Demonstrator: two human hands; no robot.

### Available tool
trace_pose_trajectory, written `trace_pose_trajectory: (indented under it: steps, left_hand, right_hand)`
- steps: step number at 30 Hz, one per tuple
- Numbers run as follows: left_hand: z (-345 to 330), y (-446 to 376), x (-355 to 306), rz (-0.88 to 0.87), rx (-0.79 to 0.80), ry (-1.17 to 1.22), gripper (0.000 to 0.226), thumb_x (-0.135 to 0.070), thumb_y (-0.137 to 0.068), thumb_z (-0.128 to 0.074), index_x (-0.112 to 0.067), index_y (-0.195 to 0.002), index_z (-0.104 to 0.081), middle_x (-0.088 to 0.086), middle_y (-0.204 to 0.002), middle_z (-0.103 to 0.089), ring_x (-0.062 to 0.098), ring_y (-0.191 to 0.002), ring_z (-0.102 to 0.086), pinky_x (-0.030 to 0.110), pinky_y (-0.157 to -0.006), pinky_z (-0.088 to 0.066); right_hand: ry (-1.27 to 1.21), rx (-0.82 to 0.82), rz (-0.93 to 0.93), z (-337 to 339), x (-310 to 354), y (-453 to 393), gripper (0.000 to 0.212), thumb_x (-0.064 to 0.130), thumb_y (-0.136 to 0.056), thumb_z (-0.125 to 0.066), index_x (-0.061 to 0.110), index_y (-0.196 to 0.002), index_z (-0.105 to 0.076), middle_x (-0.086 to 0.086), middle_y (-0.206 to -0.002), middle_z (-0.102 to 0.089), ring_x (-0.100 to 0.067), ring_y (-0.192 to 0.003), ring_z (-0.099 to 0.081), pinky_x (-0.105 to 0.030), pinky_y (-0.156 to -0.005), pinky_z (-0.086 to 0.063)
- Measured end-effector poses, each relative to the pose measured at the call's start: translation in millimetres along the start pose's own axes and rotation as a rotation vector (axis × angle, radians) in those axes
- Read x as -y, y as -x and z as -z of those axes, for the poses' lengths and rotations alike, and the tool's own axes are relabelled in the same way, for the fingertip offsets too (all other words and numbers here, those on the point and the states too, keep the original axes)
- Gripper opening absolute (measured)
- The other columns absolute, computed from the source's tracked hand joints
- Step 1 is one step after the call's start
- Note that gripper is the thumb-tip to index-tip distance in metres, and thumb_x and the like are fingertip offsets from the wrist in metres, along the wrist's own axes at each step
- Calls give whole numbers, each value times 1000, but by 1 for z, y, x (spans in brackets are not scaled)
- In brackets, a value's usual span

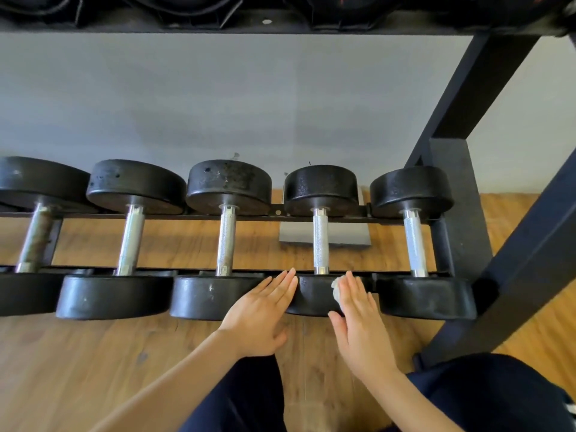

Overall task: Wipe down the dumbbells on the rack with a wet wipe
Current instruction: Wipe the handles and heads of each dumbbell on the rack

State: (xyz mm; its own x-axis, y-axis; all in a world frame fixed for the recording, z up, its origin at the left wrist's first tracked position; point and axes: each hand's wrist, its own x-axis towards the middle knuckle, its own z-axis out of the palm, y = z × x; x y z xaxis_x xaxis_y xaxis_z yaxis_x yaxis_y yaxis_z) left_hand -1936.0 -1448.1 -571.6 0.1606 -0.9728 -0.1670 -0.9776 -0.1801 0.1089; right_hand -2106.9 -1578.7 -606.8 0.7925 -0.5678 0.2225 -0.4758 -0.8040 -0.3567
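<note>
Several black dumbbells with steel handles lie side by side on the lower rails of a black rack [249,217]. The fourth dumbbell [320,244] from the left has its near head between my hands. My left hand [265,310] lies flat with straight fingers against the left side of that head. My right hand [358,319] presses a crumpled white wet wipe [337,290] against the head's right side with straight fingers. Most of the wipe is hidden under my palm.
The rack's dark upright and slanted brace [461,194] stand close on the right. An upper shelf [280,23] with more weights hangs overhead. A grey block [343,236] lies on the wooden floor [93,353] behind the rail. My dark-trousered knees [498,397] are at the bottom.
</note>
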Motion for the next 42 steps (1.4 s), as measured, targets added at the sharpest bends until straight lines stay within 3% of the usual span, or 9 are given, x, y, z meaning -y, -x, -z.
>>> trace_pose_trajectory:
  steps: [3,6,9,18,25,32,35,38,42]
  left_hand:
    - [1,-1,0,7,-17,16,88,-40,-92,-46,-12,-152,11,-3,-149,28,5,-137,25,20,-105,25]
    - [0,-1,-1,21,13,46,85,-41,-93,-44,-15,-153,11,-3,-152,25,5,-138,25,20,-107,24]
    - [2,1,-2,24,17,46,85,-40,-92,-44,-16,-153,10,-3,-153,24,6,-141,23,20,-107,24]
    - [2,-1,0,27,47,45,88,-39,-92,-45,-12,-152,13,-2,-148,30,5,-136,26,24,-114,16]
    - [2,-1,0,22,39,35,87,-40,-91,-44,-13,-153,11,-1,-153,25,5,-139,25,23,-112,19]
    - [1,0,0,25,49,43,89,-37,-90,-45,-11,-152,13,-2,-149,30,5,-137,26,24,-113,17]
    - [1,0,0,25,45,35,89,-40,-91,-45,-12,-153,12,-2,-150,28,5,-137,26,23,-112,17]
    - [0,0,0,15,36,32,86,-40,-91,-44,-14,-154,10,-2,-151,26,6,-137,26,23,-112,18]
    - [0,1,0,25,35,29,89,-37,-90,-47,-12,-153,12,-2,-149,29,4,-137,25,23,-112,18]
  right_hand:
    - [-59,15,-97,-4,16,-16,62,37,-94,-48,12,-147,-30,-1,-154,-16,-17,-142,-15,-37,-112,-24]
    - [79,55,112,-9,37,-24,59,39,-89,-58,13,-140,-44,-4,-148,-40,-21,-139,-31,-42,-108,-27]
    - [167,78,275,-9,27,-15,51,37,-92,-51,17,-139,-47,0,-147,-42,-17,-139,-30,-46,-109,-31]
    - [7,-26,-61,-4,20,-23,59,41,-93,-32,10,-144,-32,-12,-152,-30,-24,-140,-23,-43,-108,-21]
    - [198,81,277,-3,24,-22,63,34,-83,-66,14,-139,-45,-4,-148,-39,-20,-138,-33,-44,-109,-24]
    - [118,-54,-1,-6,7,-11,68,28,-86,-63,7,-143,-33,-14,-149,-35,-26,-138,-30,-44,-107,-23]
    - [124,4,124,-10,28,-15,62,34,-88,-60,10,-142,-40,-8,-149,-37,-21,-140,-25,-43,-112,-22]
    - [254,88,346,-14,33,-7,54,39,-92,-35,13,-138,-47,-2,-145,-45,-16,-139,-27,-44,-114,-19]
    - [218,-11,129,-3,1,1,50,30,-93,-44,14,-140,-43,-7,-148,-39,-21,-140,-27,-47,-114,-17]
